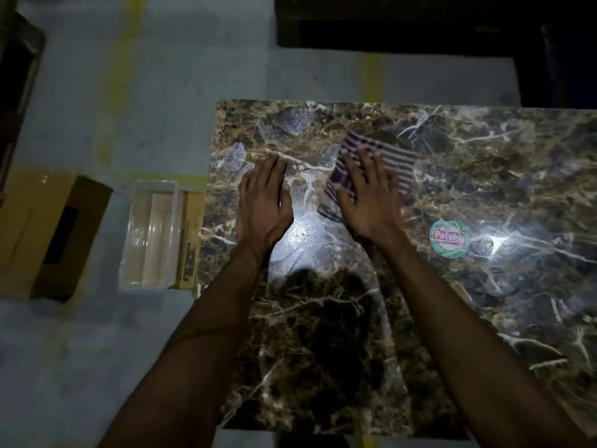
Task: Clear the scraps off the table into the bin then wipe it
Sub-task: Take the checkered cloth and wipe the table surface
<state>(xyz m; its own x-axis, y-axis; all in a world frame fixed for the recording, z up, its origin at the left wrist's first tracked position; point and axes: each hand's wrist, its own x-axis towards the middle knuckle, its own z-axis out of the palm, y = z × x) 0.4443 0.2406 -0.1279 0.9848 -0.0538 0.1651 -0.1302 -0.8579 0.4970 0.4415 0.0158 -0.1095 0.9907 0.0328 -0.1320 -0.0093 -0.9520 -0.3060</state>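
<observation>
A dark marble-patterned table (484,302) fills the right half of the view. On it lies a folded purple-and-white striped cloth (397,163). My right hand (365,192) presses flat on the cloth with its fingers spread. My left hand (263,198) rests flat on the bare tabletop to the left of the cloth, fingers straight and together. A clear plastic bin (150,234) stands on the floor just past the table's left edge. I see no loose scraps on the tabletop.
A round sticker (449,237) is on the tabletop right of my right hand. Cardboard boxes (42,234) sit on the grey floor left of the bin, another (190,237) between bin and table. Dark furniture (403,24) stands beyond the table.
</observation>
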